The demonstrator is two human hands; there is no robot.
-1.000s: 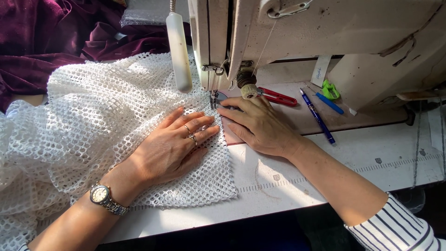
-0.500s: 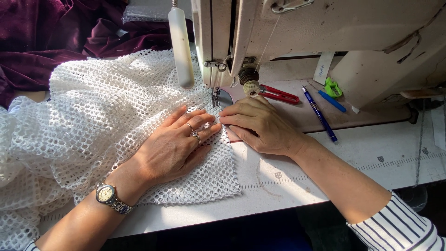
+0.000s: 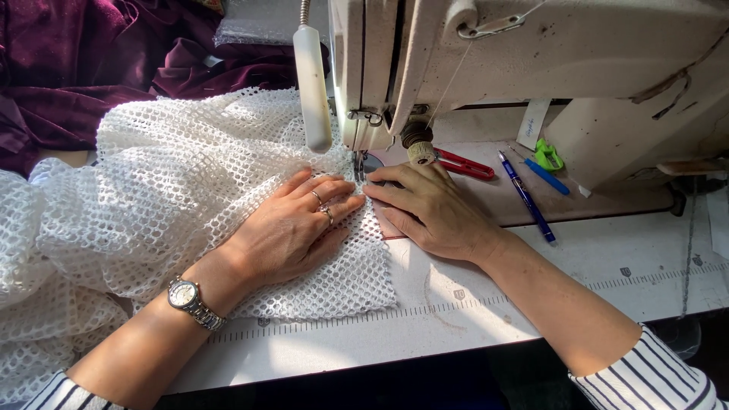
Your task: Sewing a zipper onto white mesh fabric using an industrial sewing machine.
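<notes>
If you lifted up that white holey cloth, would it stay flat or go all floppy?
Probably floppy: the white mesh fabric already bunches in soft folds on the left instead of lying flat. It looks light, being mostly holes. It may slide easily on the smooth table, which could be why the left hand and right hand press flat near the needle.

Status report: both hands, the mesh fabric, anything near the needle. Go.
Left hand flat on white mesh fabric. Right hand flat at its edge by the needle. Red snips, blue pens behind, apart.
</notes>
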